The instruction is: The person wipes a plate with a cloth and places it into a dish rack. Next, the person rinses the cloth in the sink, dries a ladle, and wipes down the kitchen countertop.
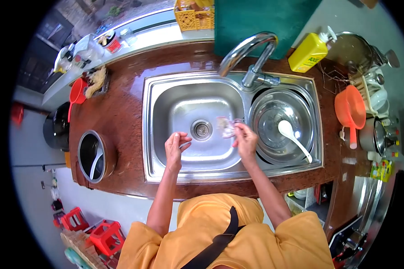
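Over the right part of the sink basin [166,107], my right hand [246,140] pinches a small crumpled whitish-and-purple cloth [226,127], which hangs toward the drain [201,130]. My left hand [177,147] hovers above the basin left of the drain, its fingers loosely bent and apart, with nothing seen in them. To the right, a steel bowl [267,114] sits in the second basin, and a white spoon [293,139] rests across it, its handle over the sink's edge. The chrome faucet [254,74] arches over the back of the sink.
A dark pot [108,154] with a white spoon inside stands on the counter at left. A red ladle [77,91] lies beyond it. A yellow pump bottle [309,53] stands behind the faucet, with an orange dipper [350,109] and a dish rack [366,92] at right.
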`<state>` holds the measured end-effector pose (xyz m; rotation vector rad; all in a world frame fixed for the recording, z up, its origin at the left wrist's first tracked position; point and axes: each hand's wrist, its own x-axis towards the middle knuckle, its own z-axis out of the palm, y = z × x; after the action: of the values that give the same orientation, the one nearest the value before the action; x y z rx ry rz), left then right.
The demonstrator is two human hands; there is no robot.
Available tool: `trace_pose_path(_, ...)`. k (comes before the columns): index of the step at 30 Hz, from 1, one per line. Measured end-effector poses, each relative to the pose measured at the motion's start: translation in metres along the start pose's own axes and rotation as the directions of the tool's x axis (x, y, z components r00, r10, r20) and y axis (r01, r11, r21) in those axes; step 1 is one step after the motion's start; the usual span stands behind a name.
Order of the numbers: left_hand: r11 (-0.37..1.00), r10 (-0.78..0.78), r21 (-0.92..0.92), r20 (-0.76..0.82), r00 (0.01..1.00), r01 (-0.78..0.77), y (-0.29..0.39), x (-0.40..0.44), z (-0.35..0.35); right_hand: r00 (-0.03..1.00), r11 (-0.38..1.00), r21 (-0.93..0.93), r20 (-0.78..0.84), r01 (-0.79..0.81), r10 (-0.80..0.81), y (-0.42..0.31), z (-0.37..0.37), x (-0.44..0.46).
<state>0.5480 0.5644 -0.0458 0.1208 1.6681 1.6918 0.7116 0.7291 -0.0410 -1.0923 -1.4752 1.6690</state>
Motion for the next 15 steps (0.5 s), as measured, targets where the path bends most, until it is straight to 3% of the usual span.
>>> trace_pose_path(3,0.995,-0.072,-0.063,0.091,0.993,0.078,0.012,-0.001,0.011,1.0,0.994,0.108,0.026,-0.021,0.018,-0.014,-0.01,-0.001)
trace_pose_path(7,0.985,0.042,0.157,0.197,0.98,-0.074,0.008,-0.01,0.046,0.972,0.959,0.223,0.193,-0.176,0.133,-0.026,-0.007,-0.01)
trace_pose_path(10,0.992,-0.089,0.112,0.38,0.921,0.05,0.004,-0.007,0.045,0.942,0.9,0.328,0.266,-0.286,0.202,-0.032,-0.003,-0.012)
trace_pose_path(11,0.988,-0.125,0.12,0.3,0.946,0.093,0.013,-0.012,0.048,0.957,0.93,0.26,0.201,-0.26,0.211,-0.036,-0.003,-0.011)
trace_pose_path(12,0.976,-0.027,0.213,0.296,0.955,-0.038,0.011,-0.012,0.044,0.994,0.999,0.031,0.111,-0.016,0.013,-0.031,-0.005,-0.008)
trace_pose_path(13,0.937,0.071,0.305,0.305,0.95,-0.169,0.014,-0.011,0.041,0.976,0.952,-0.215,0.067,0.217,-0.208,-0.028,-0.005,-0.004)
trace_pose_path(14,0.872,0.166,0.392,0.33,0.929,-0.295,0.019,-0.011,0.042,0.904,0.794,-0.452,0.073,0.407,-0.422,-0.026,-0.006,-0.001)
trace_pose_path(15,0.674,0.417,0.543,0.28,0.865,-0.501,0.021,-0.017,0.047,0.909,0.775,-0.5,0.062,0.386,-0.412,-0.025,-0.007,-0.003)
